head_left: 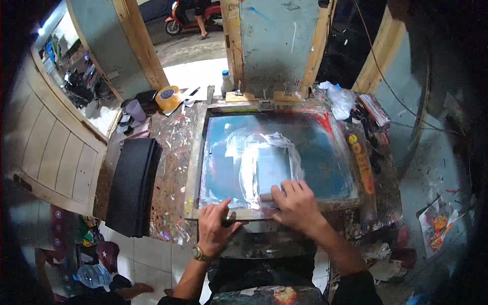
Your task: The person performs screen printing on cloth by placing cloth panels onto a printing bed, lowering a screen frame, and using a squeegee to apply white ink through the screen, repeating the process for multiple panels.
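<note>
Here's the table [173,178], and on it, the screen [325,157]! Black stack [129,185] left of the screen, white paint [249,168] across the screen's middle. Left hand [212,227], fingers spread, at the screen's near edge; right hand [296,204] pinches the scraper [266,197], down on the screen's near part.

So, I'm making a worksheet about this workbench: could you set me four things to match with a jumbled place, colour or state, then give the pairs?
Things:
1. Framed screen
2. Black stack
3. Bottle
4. Flat bar

Descriptions:
A. Held in the right hand
B. Blue-capped, beyond the screen
C. Blue, smeared with white
D. Left of the screen

Pairs: 1-C, 2-D, 3-B, 4-A
</note>
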`<state>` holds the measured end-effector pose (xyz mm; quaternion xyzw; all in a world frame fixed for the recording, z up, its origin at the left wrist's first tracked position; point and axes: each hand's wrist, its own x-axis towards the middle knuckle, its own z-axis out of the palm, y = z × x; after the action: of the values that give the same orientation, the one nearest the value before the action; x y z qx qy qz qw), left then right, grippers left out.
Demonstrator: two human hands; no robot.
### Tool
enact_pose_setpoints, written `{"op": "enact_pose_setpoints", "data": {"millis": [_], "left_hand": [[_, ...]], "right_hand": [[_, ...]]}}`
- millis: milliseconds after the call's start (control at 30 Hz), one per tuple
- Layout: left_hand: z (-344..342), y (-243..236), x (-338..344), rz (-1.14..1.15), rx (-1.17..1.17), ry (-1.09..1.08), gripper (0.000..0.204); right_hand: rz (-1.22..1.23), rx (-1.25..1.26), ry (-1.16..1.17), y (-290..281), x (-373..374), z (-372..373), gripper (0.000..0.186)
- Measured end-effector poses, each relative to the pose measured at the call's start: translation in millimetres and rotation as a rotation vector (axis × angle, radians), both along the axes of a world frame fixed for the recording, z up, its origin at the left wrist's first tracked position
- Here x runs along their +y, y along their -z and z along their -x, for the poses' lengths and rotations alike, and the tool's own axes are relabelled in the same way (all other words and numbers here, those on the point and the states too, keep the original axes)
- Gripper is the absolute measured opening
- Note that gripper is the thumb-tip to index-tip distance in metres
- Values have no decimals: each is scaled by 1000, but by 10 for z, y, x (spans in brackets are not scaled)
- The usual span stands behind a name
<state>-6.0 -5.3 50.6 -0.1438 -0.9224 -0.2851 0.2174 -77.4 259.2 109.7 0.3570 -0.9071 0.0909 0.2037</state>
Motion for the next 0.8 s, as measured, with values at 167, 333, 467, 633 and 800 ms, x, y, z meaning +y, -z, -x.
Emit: {"op": "enact_pose_setpoints", "data": {"millis": [167, 333, 467, 633, 800], "left_hand": [[-5, 218, 64, -36, -11, 12, 68], [-1, 242, 47, -52, 24, 23, 64], [9, 189, 28, -70, 53, 19, 60], [26, 148, 82, -89, 69, 37, 61], [21, 307, 83, -81, 27, 37, 55]], "right_hand": [[-60, -276, -24, 58, -15, 520, 43], [-42, -343, 37, -92, 64, 157, 48], [50, -165, 5, 179, -206, 228, 33], [70, -8, 40, 363, -354, 1297, 29], [80, -205, 67, 73, -201, 1513, 36]]}}
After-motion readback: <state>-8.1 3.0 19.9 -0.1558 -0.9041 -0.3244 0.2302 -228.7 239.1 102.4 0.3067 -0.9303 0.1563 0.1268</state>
